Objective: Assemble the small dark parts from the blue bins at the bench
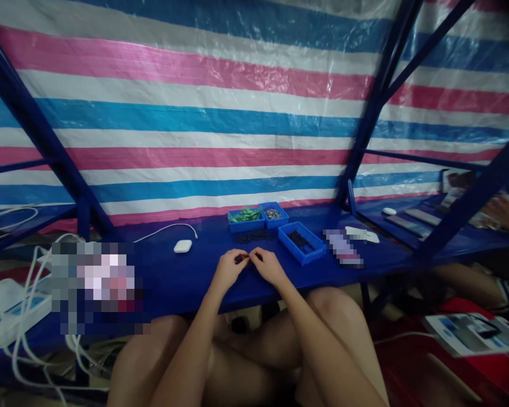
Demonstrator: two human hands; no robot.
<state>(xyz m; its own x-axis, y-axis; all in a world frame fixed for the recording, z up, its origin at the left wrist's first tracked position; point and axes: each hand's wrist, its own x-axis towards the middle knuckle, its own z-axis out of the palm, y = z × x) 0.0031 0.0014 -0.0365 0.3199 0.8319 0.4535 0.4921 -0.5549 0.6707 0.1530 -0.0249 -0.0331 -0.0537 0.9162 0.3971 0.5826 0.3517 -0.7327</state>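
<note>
This looks like a makeshift workshop. A striped plastic sheet (pixel 212 116) serves as a wall behind a long blue bench (pixel 161 282), framed by blue posts (pixel 367 121). Small blue bins (pixel 313 256) on it hold loose green, silvery and dark pieces (pixel 302 242). White cables (pixel 23 308) crowd the left end; another person's hand (pixel 507 212) shows farther right.

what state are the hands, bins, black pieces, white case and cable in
Left hand: fingers curled, contents unclear
Right hand: curled, fingertips close to the left's
Green-piece bin: open, well filled
Silver-piece bin: open, holding pieces
Black-piece bin: open, partly filled
Loose black pieces: scattered on the table
White case: looks shut
Cable: visible end unplugged
</note>
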